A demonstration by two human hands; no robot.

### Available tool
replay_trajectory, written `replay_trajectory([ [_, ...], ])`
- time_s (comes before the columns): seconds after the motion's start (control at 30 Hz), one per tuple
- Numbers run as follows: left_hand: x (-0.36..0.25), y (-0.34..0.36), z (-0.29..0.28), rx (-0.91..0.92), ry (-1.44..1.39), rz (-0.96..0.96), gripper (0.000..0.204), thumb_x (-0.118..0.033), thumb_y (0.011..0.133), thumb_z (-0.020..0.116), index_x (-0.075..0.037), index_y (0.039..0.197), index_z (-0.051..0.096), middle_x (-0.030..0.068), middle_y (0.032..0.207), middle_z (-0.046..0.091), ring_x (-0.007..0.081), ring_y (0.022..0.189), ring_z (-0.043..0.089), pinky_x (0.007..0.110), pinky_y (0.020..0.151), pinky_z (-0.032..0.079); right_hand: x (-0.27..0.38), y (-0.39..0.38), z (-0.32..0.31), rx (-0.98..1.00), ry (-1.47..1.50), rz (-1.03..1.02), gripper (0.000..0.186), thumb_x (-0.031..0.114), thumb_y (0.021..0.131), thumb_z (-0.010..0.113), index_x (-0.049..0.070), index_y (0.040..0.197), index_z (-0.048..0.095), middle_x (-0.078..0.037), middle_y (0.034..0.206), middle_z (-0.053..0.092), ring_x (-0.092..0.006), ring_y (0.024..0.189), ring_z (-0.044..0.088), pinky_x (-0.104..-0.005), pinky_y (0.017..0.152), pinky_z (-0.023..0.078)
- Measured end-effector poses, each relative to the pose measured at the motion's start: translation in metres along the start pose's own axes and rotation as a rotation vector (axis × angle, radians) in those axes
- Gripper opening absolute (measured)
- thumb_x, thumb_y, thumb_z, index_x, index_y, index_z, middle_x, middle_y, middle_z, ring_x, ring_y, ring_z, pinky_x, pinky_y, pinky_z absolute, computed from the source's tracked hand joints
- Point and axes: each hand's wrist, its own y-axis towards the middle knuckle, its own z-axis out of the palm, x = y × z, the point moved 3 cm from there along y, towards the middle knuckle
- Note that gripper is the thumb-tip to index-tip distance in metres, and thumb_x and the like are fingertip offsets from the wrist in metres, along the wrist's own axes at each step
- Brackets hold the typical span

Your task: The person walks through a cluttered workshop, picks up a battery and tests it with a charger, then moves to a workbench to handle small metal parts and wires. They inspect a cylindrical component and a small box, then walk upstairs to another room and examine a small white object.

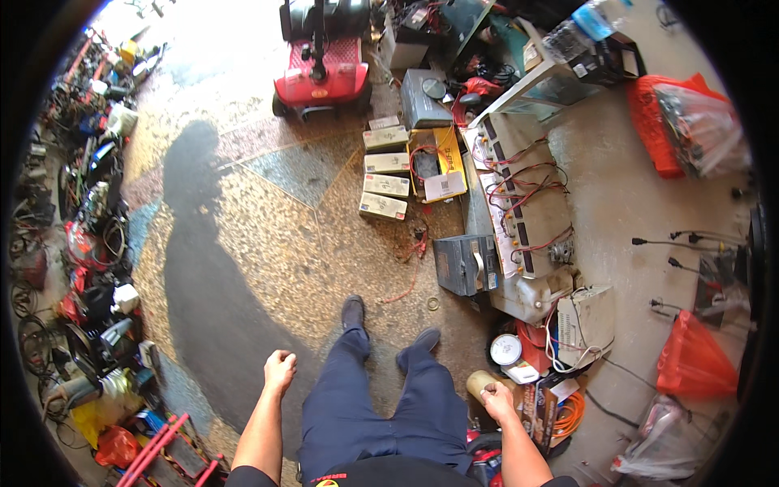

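My left hand hangs in front of my left thigh, its fingers curled closed, and nothing shows in it. On the other side, my right hand is closed on the edge of a tan roll that looks like packing tape. This roll is beside my right knee, near a white round-lidded tub and a coil of orange cable. My feet stand on the speckled stone floor, apart from each other.
Several box-shaped batteries lie in a row ahead, beside a yellow carton. A dark grey case stands near a wired rack. Cluttered parts line the left. A red scooter is at the far end.
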Motion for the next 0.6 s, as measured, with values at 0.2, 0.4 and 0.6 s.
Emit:
replay_trajectory([
  [0.2, 0.023, -0.030, -0.081, -0.017, -0.088, -0.068, 0.020, -0.013, 0.088, 0.060, 0.002, 0.102, 0.060, 0.0057, 0.072, 0.061, 0.0120, 0.052, 0.055, 0.025, 0.043, 0.041, -0.008, -0.042, 0.055, 0.050, 0.332, -0.063, 0.029, 0.018, 0.085, 0.068, -0.002, 0.105, 0.065, -0.011, 0.083, 0.069, -0.0155, 0.069, 0.064, -0.0316, 0.067, 0.052],
  [0.4, 0.015, -0.068, -0.068, 0.159, 0.016, 0.144, 0.026, -0.017, 0.089, 0.063, 0.002, 0.107, 0.060, 0.0063, 0.076, 0.062, 0.0120, 0.057, 0.057, 0.025, 0.046, 0.045, -0.049, -0.078, 0.117, -0.011, 0.512, -0.124, 0.029, 0.021, 0.084, 0.068, -0.001, 0.103, 0.065, -0.012, 0.082, 0.069, -0.0195, 0.072, 0.066, -0.0337, 0.067, 0.052],
  [0.6, -0.011, -0.109, -0.082, 0.264, 0.428, 0.288, 0.023, -0.017, 0.089, 0.059, 0.001, 0.102, 0.060, 0.0031, 0.075, 0.057, 0.0113, 0.057, 0.052, 0.026, 0.048, 0.042, -0.135, -0.177, 0.188, 0.128, 0.587, 0.198, 0.018, 0.015, 0.087, 0.066, -0.001, 0.093, 0.063, -0.009, 0.077, 0.067, -0.0156, 0.061, 0.062, -0.0310, 0.049, 0.048],
])
